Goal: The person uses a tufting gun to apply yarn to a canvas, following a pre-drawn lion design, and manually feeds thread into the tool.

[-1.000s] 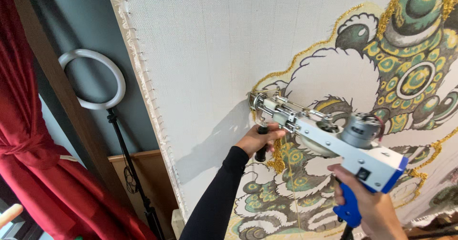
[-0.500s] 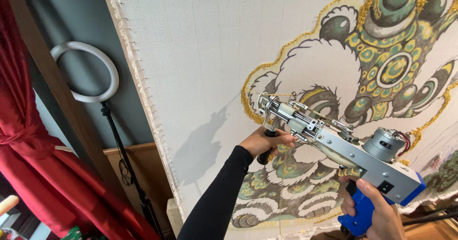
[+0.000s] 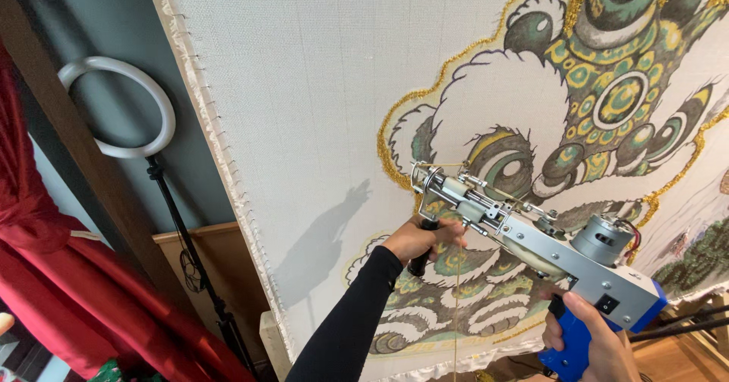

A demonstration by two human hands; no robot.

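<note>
At far left hang a red curtain and a white ring light on its black stand, beside the stretched white backing cloth with a green and gold creature design. The left hand, in a black sleeve, is closed around the black front handle under the tufting gun. The right hand, lower right, is wrapped shut around the blue rear grip. The gun sits in front of the lower middle of the design, its needle end at or just off the cloth near the gold outline; contact cannot be told. Its long axis runs diagonally, nose up-left, motor and grip down-right. A yellow yarn hangs below it. The step looks like placing the tip to tuft; the next move calls for firm, square pressure into the cloth.
</note>
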